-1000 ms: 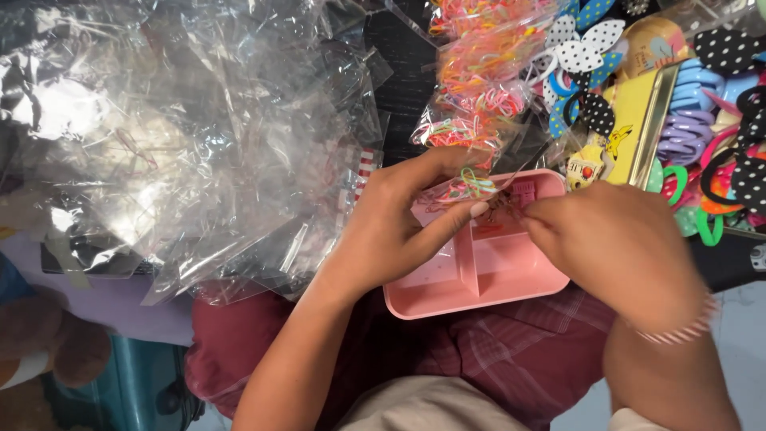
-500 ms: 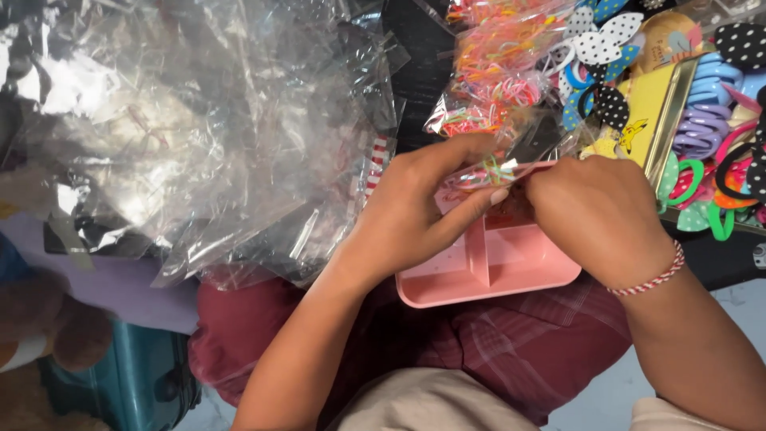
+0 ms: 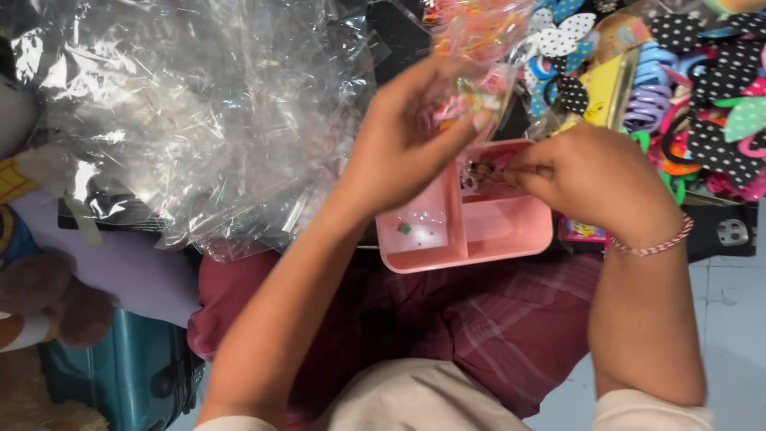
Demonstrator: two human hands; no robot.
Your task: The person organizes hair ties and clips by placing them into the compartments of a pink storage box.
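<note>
A pink tray [image 3: 447,257] with a middle divider rests on my lap, a few tiny pieces lying in its left compartment. My left hand [image 3: 415,140] hovers above the tray's far edge, fingers pinched on a small clear packet of colourful bits [image 3: 477,94]. My right hand [image 3: 594,179], with a thin braided bracelet on the wrist, sits over the tray's right side and pinches a small dark item [image 3: 483,170] at its fingertips. What exactly that item is cannot be made out.
A big heap of crumpled clear plastic bags [image 3: 191,112] fills the left. Polka-dot bows, coiled hair ties and carded accessories [image 3: 686,88] crowd the upper right. A plush toy [image 3: 36,279] and a teal case [image 3: 120,375] sit at lower left.
My left hand has lifted up and away from the tray with the packet. The tray's left compartment now shows. My right hand stays at the tray's far edge.
</note>
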